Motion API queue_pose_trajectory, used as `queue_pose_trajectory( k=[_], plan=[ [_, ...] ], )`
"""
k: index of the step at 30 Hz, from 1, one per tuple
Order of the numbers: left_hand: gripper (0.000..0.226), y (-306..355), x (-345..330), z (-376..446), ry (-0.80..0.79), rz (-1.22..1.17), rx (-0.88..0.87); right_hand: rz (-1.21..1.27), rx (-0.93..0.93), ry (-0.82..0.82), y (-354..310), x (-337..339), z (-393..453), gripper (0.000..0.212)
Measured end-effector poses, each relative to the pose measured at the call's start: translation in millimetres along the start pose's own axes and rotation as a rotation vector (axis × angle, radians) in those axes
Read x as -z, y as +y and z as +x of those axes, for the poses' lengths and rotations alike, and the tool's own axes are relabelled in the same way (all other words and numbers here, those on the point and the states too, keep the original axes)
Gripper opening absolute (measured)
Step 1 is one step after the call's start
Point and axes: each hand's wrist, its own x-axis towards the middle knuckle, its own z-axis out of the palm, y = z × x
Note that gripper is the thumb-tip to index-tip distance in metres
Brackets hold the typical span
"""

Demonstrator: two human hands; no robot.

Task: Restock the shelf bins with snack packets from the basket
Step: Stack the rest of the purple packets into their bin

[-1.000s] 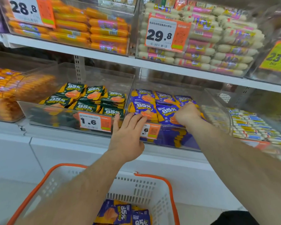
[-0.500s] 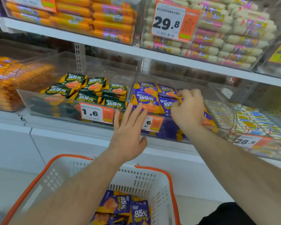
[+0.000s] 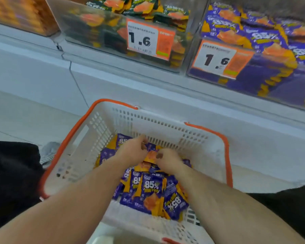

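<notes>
The white basket with an orange rim [image 3: 225, 152] sits on the floor below the shelf. A pile of purple snack packets [image 3: 151, 192] marked 85% lies in it. Both my hands are down inside the basket on that pile. My left hand [image 3: 133, 150] is curled on packets at the far side of the pile. Beside it, my right hand [image 3: 168, 160] is curled on an orange-and-purple packet [image 3: 151, 156]. Above right is the clear shelf bin [image 3: 192, 51] stocked with the same purple packets [image 3: 259, 37].
A clear bin [image 3: 74, 27] of green packets stands left of the purple one, each with a 1.6 price tag [image 3: 143, 39]. Another bin [image 3: 23, 16] of orange goods is at top left. The white shelf base [image 3: 130, 85] runs behind the basket. My dark clothing [image 3: 12, 176] borders the basket.
Both hands have left the purple shelf bin and dropped into the basket, where they now close on packets. My view has tilted down from the shelves to the basket.
</notes>
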Motion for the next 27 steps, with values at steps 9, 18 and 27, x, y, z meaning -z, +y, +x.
queue_pose_trajectory(
  k=[9, 18, 27],
  plan=[
    [0.033, -14, -19, 16, -0.068, -0.016, 0.060, -0.502, 0.019, -0.314, 36, -42, 2, 0.061],
    [0.035, -11, -25, 15, -0.073, -0.034, 0.064, -0.649, 0.149, -0.243, 21, -43, -9, 0.044],
    [0.048, -11, -14, 3, -0.029, -0.193, 0.150, -0.248, 0.115, -0.210, -1, -5, -16, 0.019]
  ],
)
